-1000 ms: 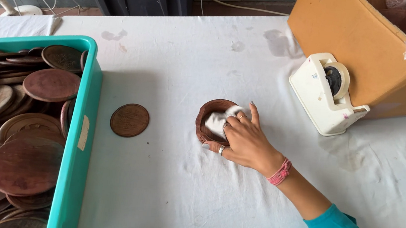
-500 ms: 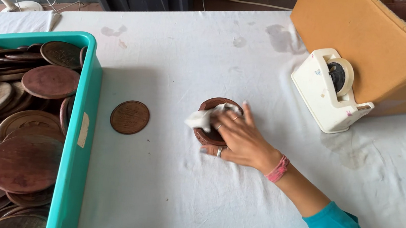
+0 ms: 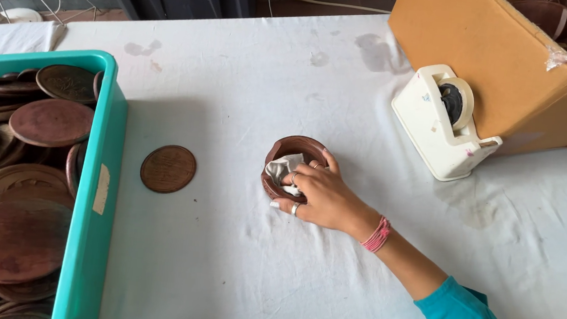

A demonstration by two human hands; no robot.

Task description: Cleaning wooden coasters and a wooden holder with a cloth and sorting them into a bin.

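Observation:
My right hand (image 3: 324, 199) rests on a small round brown wooden bowl (image 3: 293, 148) in the middle of the white-covered table (image 3: 233, 271). Its fingers press a crumpled white cloth (image 3: 283, 168) into the bowl's hollow. There are rings on the fingers, a pink band on the wrist, and a teal sleeve on the arm. A flat brown wooden disc (image 3: 168, 168) lies on the table left of the bowl, apart from it. My left hand is out of view.
A teal plastic crate (image 3: 97, 184) at the left holds several brown wooden discs. A cream tape dispenser (image 3: 440, 122) stands at the right against a tilted cardboard box (image 3: 504, 56) with more brown bowls. A dark bin stands beyond the table's far edge.
The cloth stuck out over the bowl's left rim half a second ago; now it sits inside the bowl under my fingers. The bowl has stayed in place.

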